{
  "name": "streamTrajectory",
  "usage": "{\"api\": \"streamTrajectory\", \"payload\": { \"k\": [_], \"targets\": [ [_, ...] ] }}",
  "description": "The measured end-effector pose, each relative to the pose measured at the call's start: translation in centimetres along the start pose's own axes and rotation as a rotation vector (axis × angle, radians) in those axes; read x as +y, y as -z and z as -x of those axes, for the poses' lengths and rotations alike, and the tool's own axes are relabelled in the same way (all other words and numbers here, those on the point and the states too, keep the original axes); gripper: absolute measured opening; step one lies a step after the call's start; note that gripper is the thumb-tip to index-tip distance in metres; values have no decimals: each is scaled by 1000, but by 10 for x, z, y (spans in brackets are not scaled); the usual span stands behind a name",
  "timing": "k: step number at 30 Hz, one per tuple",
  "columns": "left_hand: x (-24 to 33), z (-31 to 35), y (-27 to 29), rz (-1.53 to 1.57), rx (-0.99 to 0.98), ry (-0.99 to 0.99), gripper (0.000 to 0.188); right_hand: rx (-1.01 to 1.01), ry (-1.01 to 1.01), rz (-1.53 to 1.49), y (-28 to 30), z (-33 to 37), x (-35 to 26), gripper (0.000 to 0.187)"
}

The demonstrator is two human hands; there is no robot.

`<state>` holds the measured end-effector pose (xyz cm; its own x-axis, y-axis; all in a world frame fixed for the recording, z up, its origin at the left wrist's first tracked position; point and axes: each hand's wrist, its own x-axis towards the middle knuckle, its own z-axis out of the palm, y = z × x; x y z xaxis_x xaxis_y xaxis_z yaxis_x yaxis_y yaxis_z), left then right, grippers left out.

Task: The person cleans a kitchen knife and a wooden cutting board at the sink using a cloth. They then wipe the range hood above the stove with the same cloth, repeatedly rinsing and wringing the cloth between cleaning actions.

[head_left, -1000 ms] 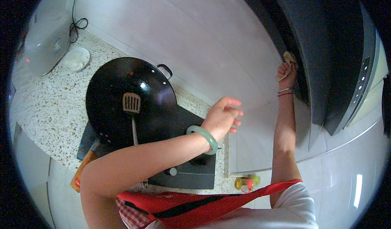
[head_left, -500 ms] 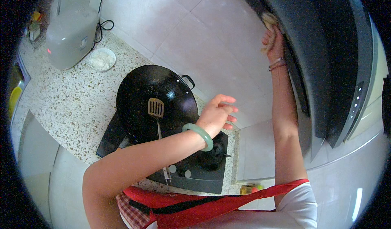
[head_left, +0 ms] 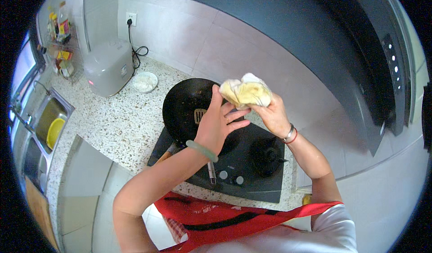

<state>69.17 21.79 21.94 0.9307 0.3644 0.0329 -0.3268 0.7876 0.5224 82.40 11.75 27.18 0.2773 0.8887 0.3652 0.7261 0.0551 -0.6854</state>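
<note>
My right hand (head_left: pixel 275 116) grips a crumpled yellowish-white cloth (head_left: pixel 246 92) above the stove. Close by on its left is my left hand (head_left: pixel 218 122), open, fingers apart and thumb pointing up. Its fingertips overlap the cloth's lower edge in the picture; whether they touch it, I cannot tell. Below both hands a black wok (head_left: pixel 182 104) rests on the black gas stove (head_left: pixel 256 181). A slotted turner (head_left: pixel 199 115) lies in the wok, largely hidden behind my left hand and forearm, with its handle end showing over the stove's front.
A dark range hood (head_left: pixel 306 32) slopes over the right side, close above my right arm. On the speckled counter (head_left: pixel 121 122) stand a white bowl (head_left: pixel 145 82) with white contents and a grey rice cooker (head_left: pixel 108 68). Far left, a sink (head_left: pixel 47 113) holds a yellow basin (head_left: pixel 55 132).
My right hand has come down from the hood's edge with the cloth and now meets my left hand over the wok. The view has shifted, showing more of the sink side.
</note>
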Motion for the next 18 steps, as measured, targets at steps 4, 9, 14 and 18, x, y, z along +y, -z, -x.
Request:
{"api": "streamTrajectory", "payload": {
  "k": [4, 9, 14, 18],
  "targets": [
    [-9, 29, -33, 98, -142, 23, 64, 39, 14, -114, 9, 40, -21, 22],
    [-33, 47, -71, 179, -283, 98, 53, 31, 40, 82, 44, 83, -44, 28],
    [-46, 57, -107, -93, -207, 84, 38, 63, 172, 571, 85, 113, -102, 45],
    [-55, 58, -124, -138, -218, 168, 40, 506, 320, 481, 139, 132, -122, 36]
  ]
}}
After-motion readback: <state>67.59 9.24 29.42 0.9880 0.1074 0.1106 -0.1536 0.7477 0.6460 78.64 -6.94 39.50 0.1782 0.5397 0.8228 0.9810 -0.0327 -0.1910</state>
